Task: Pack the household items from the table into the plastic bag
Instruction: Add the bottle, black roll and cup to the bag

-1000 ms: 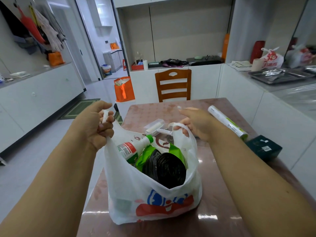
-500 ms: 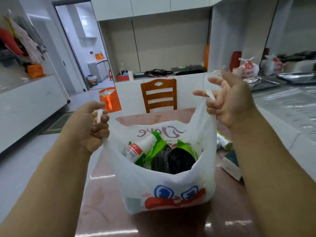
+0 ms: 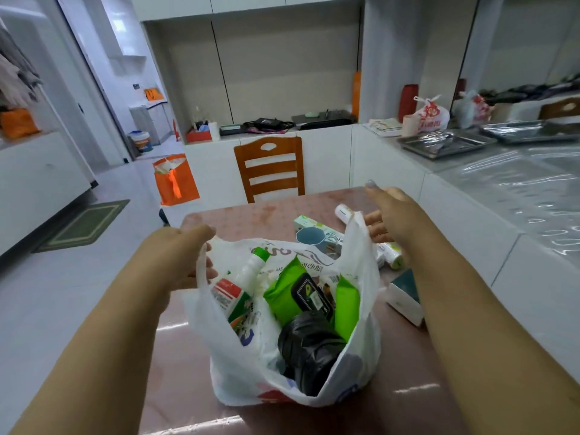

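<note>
On pink table (image 3: 219, 221), left hand (image 3: 185, 255) gripping plastic bag (image 3: 238, 365) handle, right hand (image 3: 387, 215) open, released; best kept mouth wide, reaching for boxed cup (image 3: 317, 237).

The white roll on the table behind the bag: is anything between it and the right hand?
Yes, partly. The bag's right handle stands up just beside the right hand and covers the middle of the white roll. The open hand is past the handle, on the roll's side, so nothing else visible blocks it.
</note>
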### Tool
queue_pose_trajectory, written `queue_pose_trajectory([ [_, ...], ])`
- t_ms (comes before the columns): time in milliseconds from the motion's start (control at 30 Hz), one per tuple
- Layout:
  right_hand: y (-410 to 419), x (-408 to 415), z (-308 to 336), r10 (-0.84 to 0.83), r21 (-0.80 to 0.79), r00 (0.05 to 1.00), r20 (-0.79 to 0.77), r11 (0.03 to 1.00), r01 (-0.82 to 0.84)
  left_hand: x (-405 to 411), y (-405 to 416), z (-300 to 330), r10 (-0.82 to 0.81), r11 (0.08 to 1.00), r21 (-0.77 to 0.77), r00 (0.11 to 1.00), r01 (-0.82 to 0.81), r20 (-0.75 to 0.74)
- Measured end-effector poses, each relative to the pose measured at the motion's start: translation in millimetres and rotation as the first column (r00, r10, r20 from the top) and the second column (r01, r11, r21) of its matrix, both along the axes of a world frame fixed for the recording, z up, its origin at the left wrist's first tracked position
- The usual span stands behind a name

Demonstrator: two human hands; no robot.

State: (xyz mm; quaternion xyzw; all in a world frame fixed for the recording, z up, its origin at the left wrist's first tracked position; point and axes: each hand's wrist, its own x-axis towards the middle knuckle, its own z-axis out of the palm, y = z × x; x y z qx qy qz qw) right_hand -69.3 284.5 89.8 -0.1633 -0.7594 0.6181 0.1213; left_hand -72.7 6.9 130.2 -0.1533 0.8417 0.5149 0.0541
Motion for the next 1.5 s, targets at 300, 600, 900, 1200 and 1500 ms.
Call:
queue_pose_trajectory([
  [300, 22, -15, -23, -0.051, 0.027, 0.995, 0.088, 0.998, 0.049, 18, 29, 24, -0.182, 0.77, -0.626, 0.899, -0.122, -0.399],
  [600, 81, -40, -132, -0.558, 0.489, 0.676, 0.481, 0.811, 0.322, -2, 121, -11, -0.307, 0.949, -0.021, 0.905, 0.315, -0.295],
  [900, 94, -68, -189, -0.551, 0.492, 0.499, 0.669, 0.831, 0.26, -51, 128, -60, -0.251, 0.95, 0.166, 0.964, 0.263, -0.09],
  [1200, 97, -42, -91, -0.535, 0.098, 0.768, 0.351, 0.837, 0.538, -46, 107, -45, -0.162, 0.964, 0.191, 0.98, 0.182, -0.117],
  [1500, -22, 51, 43, 0.227, -0.228, 0.957, -0.182, 0.937, -0.266, 18, 89, -18, -0.446, 0.487, 0.755, 0.868, 0.44, -0.218],
])
